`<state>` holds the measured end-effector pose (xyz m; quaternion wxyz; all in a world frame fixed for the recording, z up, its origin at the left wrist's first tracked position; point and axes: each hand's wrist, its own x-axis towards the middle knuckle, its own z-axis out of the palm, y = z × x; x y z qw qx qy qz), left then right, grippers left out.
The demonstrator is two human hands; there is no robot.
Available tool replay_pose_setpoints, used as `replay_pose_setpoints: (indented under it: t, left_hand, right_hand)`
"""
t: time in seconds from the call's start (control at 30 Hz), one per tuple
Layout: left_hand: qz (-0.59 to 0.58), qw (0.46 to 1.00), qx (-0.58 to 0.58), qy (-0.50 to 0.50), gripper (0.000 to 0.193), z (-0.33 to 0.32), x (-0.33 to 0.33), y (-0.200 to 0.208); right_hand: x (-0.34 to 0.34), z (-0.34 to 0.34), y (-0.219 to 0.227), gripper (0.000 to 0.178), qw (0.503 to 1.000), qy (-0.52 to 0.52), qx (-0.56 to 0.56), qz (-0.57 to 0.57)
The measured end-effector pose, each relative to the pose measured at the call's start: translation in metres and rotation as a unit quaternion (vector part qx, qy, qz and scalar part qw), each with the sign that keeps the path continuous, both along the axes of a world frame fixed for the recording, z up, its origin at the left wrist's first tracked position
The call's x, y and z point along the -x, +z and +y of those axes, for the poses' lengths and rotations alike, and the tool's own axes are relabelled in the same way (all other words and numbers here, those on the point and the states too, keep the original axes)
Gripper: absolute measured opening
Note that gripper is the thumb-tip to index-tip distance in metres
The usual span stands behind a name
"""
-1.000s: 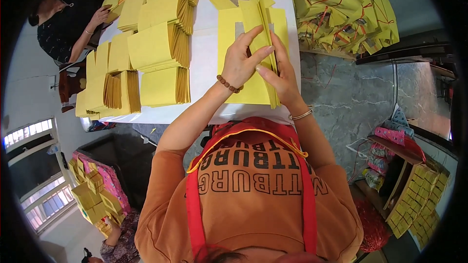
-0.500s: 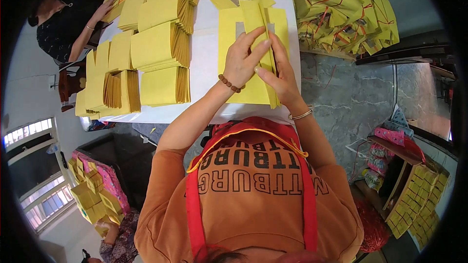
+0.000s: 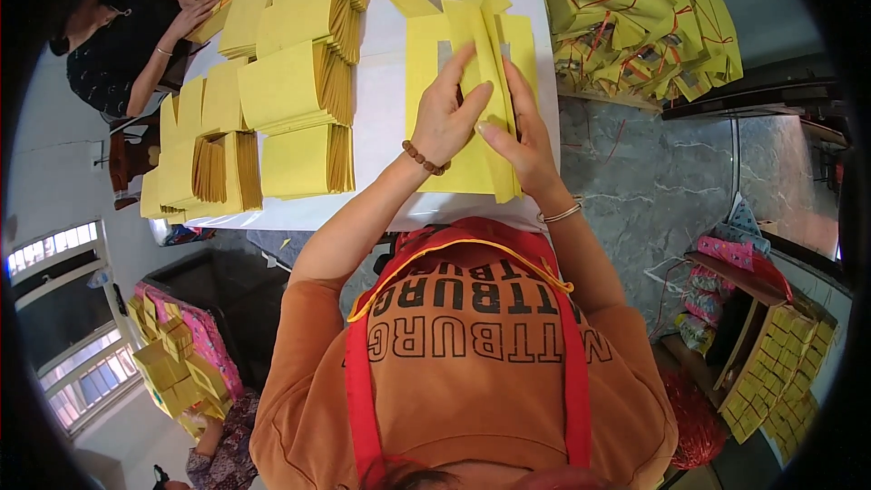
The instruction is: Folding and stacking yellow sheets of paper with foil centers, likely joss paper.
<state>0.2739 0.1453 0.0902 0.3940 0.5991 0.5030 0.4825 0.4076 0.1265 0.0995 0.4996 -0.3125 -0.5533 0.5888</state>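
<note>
Hands: we see two, the left hand (image 3: 445,118) and right hand (image 3: 517,141) pinching one folded yellow sheet (image 3: 490,54); several yellow stacks (image 3: 299,91) line a white bench (image 3: 381,82) above grey floor (image 3: 653,181).

The person wears an orange short-sleeved shirt with dark block lettering under a red apron edged in yellow piping (straps over both shoulders), a brown beaded bracelet (image 3: 424,160) and a thin silver bangle (image 3: 561,214).
</note>
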Motion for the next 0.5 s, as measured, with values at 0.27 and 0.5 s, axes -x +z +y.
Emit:
replay_pose_setpoints:
  t: [0.27,0.5]
  left_hand:
    - [0.028,0.999,0.02,0.003,0.044,0.001,0.001,0.01]
    - [0.019,1.0,-0.014,0.014,0.05,0.001,-0.001,0.003]
  right_hand:
    - [-0.003,0.001,-0.001,0.084,0.993,-0.007,-0.057,-0.099]
    - [-0.002,0.0,0.004,0.084,0.998,-0.006,-0.008,-0.065]
